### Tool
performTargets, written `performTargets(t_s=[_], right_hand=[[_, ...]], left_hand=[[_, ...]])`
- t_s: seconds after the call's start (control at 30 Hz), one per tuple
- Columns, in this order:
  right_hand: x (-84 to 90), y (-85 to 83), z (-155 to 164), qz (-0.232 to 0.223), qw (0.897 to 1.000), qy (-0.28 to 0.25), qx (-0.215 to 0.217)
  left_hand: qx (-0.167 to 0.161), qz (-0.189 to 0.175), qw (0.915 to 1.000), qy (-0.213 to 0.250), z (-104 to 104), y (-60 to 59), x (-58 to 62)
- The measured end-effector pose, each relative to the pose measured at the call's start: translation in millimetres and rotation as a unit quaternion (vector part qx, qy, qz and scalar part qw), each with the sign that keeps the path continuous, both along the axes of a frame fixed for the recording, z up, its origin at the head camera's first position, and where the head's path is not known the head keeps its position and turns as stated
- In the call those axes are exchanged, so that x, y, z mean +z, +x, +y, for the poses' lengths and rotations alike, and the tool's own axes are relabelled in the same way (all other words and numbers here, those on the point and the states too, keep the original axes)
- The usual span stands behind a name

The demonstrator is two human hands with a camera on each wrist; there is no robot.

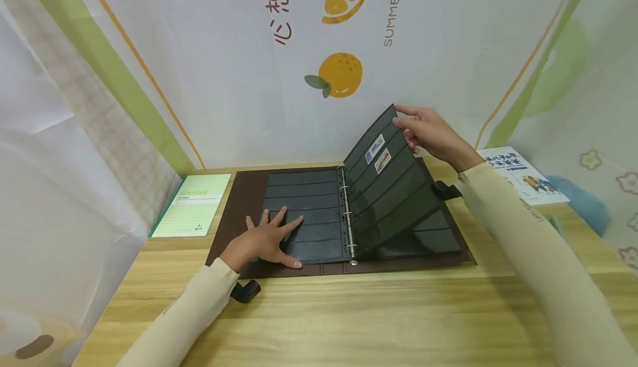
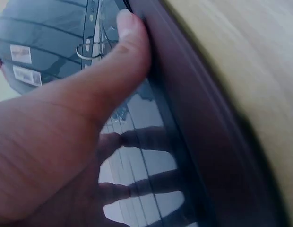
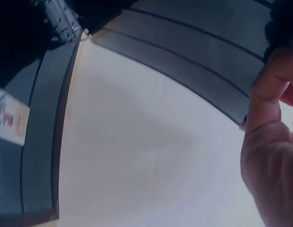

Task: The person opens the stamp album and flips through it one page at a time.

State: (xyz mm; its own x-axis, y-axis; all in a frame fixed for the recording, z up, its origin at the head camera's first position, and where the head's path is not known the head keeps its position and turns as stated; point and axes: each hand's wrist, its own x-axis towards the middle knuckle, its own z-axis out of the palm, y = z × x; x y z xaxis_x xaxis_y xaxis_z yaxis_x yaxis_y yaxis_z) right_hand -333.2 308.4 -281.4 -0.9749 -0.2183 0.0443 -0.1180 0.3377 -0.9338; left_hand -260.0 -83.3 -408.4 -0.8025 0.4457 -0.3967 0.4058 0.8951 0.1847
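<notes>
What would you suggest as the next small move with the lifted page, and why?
Probably swing the lifted page over the rings onto the left stack: the right hand pinches its top edge half-raised, and the left hand lies flat there, so it should slide aside.

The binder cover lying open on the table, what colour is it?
Dark brown, under black stamp pages; the binder cover shows best in the head view.

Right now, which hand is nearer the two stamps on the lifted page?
The right hand: it pinches the lifted page at its top edge, just beside the stamps. The left hand lies flat on the opposite page.
</notes>
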Motion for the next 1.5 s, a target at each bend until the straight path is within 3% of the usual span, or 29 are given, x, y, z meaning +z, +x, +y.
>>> performTargets(t_s=[0.27,0.47,0.57,0.63,0.7,0.77,0.83,0.93,0.97,1.0,1.07,1.17,1.3,1.43,1.5], right_hand=[[5.0,-4.2,-19,-0.004,0.999,-0.041,-0.023],[11.0,-9.9,-42,0.006,0.997,-0.067,-0.021],[14.0,-11.7,-56,0.007,0.996,-0.085,-0.01],[15.8,-12.7,-64,0.004,0.996,-0.093,-0.004],[17.5,-13.8,-72,0.001,0.995,-0.099,0.001],[19.3,-15.0,-80,0.001,0.995,-0.102,0.003],[21.1,-16.5,-87,0.006,0.995,-0.101,0.005],[23.1,-18.0,-96,0.016,0.995,-0.099,0.005],[23.3,-18.4,-99,0.018,0.995,-0.098,0.005],[23.2,-18.8,-101,0.021,0.995,-0.096,0.006],[22.3,-18.7,-105,0.023,0.996,-0.092,0.005],[20.3,-18.2,-110,0.027,0.996,-0.08,0.003],[19.6,-17.3,-114,0.042,0.998,-0.043,0.003],[21.9,-17.2,-114,0.056,0.998,0.01,0.016],[22.1,-17.9,-111,0.057,0.997,0.04,0.022]], left_hand=[[0.009,-0.024,0.9992,-0.032,8,1.1,5.7],[0.009,-0.011,0.9991,-0.039,10,-2.6,14.0],[0.0,0.005,1.0,0.006,14,-6.6,23.9],[-0.009,0.019,0.9961,0.086,20,-9.6,34.0],[-0.015,0.02,0.9829,0.182,29,-10.6,49.6],[-0.011,0.001,0.9591,0.283,40,-9.0,70.5],[0.015,-0.041,0.9317,0.361,53,-5.4,95.1],[0.058,-0.102,0.8906,0.439,70,-1.7,129.1],[0.073,-0.113,0.8821,0.451,76,-1.3,138.2],[0.085,-0.114,0.8799,0.453,80,-1.7,145.9],[0.099,-0.106,0.8828,0.447,87,-3.8,157.2],[0.116,-0.091,0.8946,0.422,93,-6.0,166.3],[0.126,-0.076,0.9046,0.4,96,-5.7,170.4],[0.124,-0.03,0.9212,0.368,95,-4.7,172.2],[0.12,-0.014,0.9242,0.362,93,-4.7,172.5]])
